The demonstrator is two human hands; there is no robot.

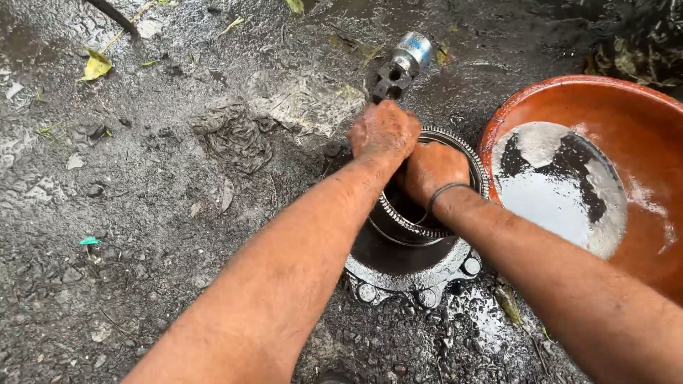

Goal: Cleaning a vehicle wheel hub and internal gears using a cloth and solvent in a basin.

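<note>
A greasy black wheel hub [398, 267] with round studs on its flange lies on the wet ground. A toothed metal ring [466, 146] sits in its top opening. My left hand [384, 131] is closed on the ring's far left rim. My right hand [432, 171], with a dark band on the wrist, reaches down inside the ring, fingers hidden in the opening. Both hands are smeared with dirty grease.
An orange plastic basin [640, 114] with dark oily liquid stands at the right, close to my right forearm. A metal socket-like part [400, 67] lies just beyond the hub. A grimy rag [235, 139] lies to the left. Wet gravel and fallen leaves surround everything.
</note>
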